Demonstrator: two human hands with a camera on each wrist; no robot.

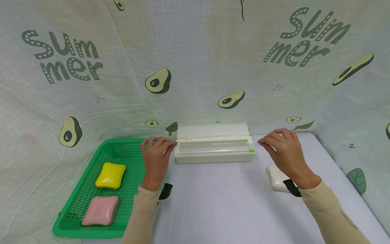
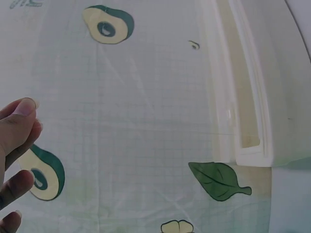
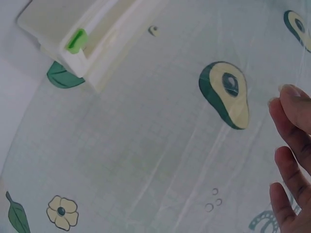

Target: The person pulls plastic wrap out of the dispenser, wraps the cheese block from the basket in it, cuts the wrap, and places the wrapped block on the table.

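Right sleeve nearest camera. Right hand and left hand: thumbs pressed to fingertips, apparently pinching clear film between them; only faint creases show. Film dispenser, lid raised, behind. Judged: film near-weightless, limp, clingy, tears easily; grip corners, even tension. Dispenser probably light, rigid.

Both beige sleeves (the right one bears a small dark marking) have a black piece at the cuff.
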